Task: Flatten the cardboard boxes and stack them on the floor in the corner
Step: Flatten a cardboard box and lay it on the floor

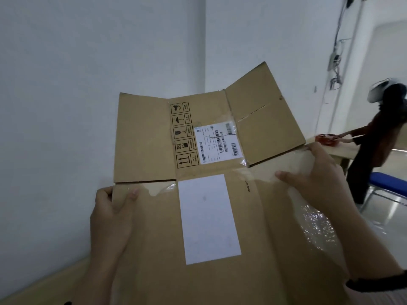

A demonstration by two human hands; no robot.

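Note:
I hold a brown cardboard box (154, 227) up in front of me, its flaps spread open toward the room corner. A blank white label and a barcode label sit on its upper face, with clear tape along the seams. My left hand (112, 216) grips the box's left edge, thumb on top. My right hand (315, 179) holds the right edge, fingers pressed on the taped panel. The right flap tilts upward; the left flap lies flat.
White walls meet in a corner (204, 51) behind the box. A strip of pale floor (39, 282) shows at the lower left. At the right, another person (383, 137) bends over a wooden table (343, 150); a blue chair (387, 186) stands beside them.

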